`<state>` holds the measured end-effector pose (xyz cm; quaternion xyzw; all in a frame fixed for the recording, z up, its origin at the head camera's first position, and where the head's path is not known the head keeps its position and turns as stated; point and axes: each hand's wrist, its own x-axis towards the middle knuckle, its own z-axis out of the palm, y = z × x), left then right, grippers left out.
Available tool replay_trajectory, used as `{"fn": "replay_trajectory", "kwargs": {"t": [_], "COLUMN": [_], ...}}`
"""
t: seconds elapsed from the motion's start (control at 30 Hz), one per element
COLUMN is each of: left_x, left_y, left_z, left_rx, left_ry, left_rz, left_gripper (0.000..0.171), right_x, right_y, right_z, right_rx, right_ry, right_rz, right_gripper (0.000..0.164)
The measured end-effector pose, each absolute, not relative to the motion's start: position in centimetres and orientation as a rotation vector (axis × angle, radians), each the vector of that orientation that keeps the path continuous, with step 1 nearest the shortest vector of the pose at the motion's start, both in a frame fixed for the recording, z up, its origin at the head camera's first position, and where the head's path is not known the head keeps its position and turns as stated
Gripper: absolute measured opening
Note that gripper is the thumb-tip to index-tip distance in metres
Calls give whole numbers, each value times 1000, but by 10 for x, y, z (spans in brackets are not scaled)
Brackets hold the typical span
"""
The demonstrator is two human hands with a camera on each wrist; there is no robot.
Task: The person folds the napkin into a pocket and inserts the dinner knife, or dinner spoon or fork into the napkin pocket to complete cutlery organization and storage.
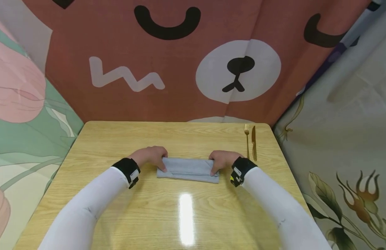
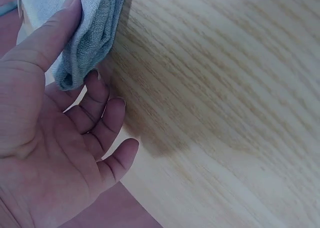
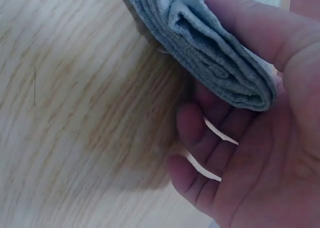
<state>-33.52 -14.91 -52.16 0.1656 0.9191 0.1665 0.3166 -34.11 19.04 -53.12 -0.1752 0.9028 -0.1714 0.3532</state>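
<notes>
A grey-blue cloth napkin (image 1: 189,169), folded into a long flat strip of several layers, lies crosswise in the middle of the wooden table. My left hand (image 1: 152,157) grips its left end, with the thumb on top and fingers curled beneath the edge. At the other end my right hand (image 1: 223,160) pinches the napkin the same way. The right wrist view shows the layered end of the cloth (image 3: 215,63) between thumb and fingers. In the left wrist view the thumb presses on the folded cloth (image 2: 92,38), and the fingertips curl under it.
A gold fork (image 1: 247,139) and a gold knife (image 1: 254,144) lie side by side at the table's back right, just beyond my right hand. Behind the wooden table (image 1: 142,215) hangs a brown curtain with a bear print (image 1: 180,86). Patterned cloths hang at both sides.
</notes>
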Motion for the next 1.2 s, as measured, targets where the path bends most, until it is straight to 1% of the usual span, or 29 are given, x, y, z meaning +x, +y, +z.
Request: {"fn": "replay_trajectory", "kwargs": {"t": [0.1,0.17,0.23,0.3,0.33,0.4,0.47,0.5,0.6,0.73,0.87,1.03,1.2], "left_x": [-334,-334,-334,-335,-335,-337,-338,-339,-341,-343,-344,-340,-329], "left_y": [-148,-147,-148,-148,-149,-150,-152,-153,-157,-160,-160,-160,-165], "left_z": [-520,-521,-522,-523,-524,-525,-526,-526,-526,-526,-531,-539,-552], "left_rx": [451,475,500,522,532,559,597,616,687,793,945,1190,1383], "left_ry": [2409,2401,2397,2398,2401,2417,2453,2479,2577,2741,2920,3082,3105], "left_rz": [449,457,459,464,469,481,486,484,493,465,327,65,-60], "left_gripper": [47,45,43,41,42,40,36,33,25,25,24,25,27], "right_x": [-343,-344,-346,-347,-348,-351,-354,-355,-358,-360,-362,-360,-350], "right_y": [193,194,195,196,196,198,200,200,202,205,208,207,206], "right_z": [-529,-527,-525,-524,-523,-521,-520,-520,-518,-517,-522,-531,-544], "right_rx": [-481,-501,-504,-507,-513,-538,-579,-598,-617,-659,-841,-1091,-1259], "right_ry": [2314,2305,2306,2313,2322,2337,2366,2389,2470,2617,2846,3066,3081], "right_rz": [-450,-446,-441,-444,-447,-463,-474,-480,-525,-563,-431,-173,37], "right_gripper": [54,54,59,59,57,45,32,29,25,21,17,19,23]}}
